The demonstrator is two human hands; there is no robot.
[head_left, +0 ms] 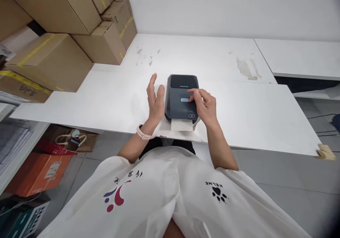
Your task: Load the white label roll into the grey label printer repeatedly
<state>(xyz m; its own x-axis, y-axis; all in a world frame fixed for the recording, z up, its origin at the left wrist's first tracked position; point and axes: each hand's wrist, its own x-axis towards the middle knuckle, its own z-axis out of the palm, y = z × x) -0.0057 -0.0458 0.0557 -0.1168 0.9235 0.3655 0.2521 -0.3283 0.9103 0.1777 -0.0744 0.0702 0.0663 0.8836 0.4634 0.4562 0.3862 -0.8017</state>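
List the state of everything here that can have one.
Dark device: looks closed
Paper: protruding from the device's near end
Left hand: raised, fingers apart
Right hand: over the device, fingers curled; contact unclear
Wristband: worn
Cardboard boxes: stacked, taped
Tabletop: stained

Left hand (156, 103) is pointing forward, thumb standing apart from the fingers (151, 86). Right hand (207, 107) is holding its fingers partly bent, tips pointing inward. Left forearm (135, 146) and right forearm (221, 145) are slanting forward and inward.

"KELME" lettering (214, 184) on white shirt (159, 192)
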